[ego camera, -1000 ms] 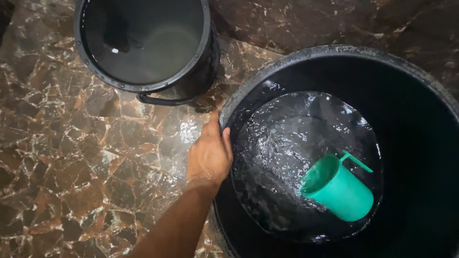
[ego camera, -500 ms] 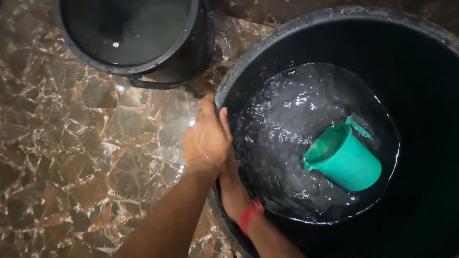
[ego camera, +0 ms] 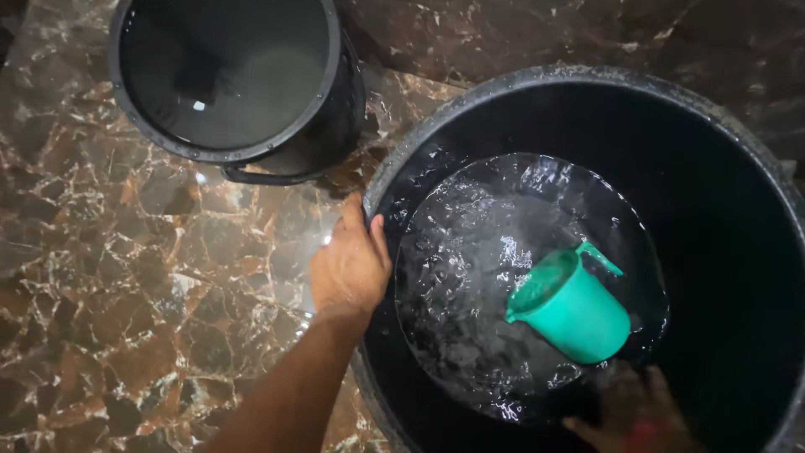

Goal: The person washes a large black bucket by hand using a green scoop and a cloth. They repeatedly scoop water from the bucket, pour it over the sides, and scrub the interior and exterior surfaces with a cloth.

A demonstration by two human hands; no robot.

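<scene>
Black plastic dominates the head camera's view: a large round black tub (ego camera: 470,105) stands on the brown marble-patterned floor (ego camera: 126,277), holding shallow, rippling water (ego camera: 478,277) in which a green plastic jug with a handle (ego camera: 570,310) lies on its side. The left hand (ego camera: 350,264) is closed over the tub's left rim, fingers curled over the edge. The right hand (ego camera: 633,411) reaches down inside the tub by its near wall, just below the jug; blur hides whether its fingers are spread or closed. A smaller black bucket with a wire handle (ego camera: 231,80), also holding water, stands just beside the tub toward the floor's far left. Judging by the sloshing, a steady rim grip and slow movement would keep water inside.
</scene>
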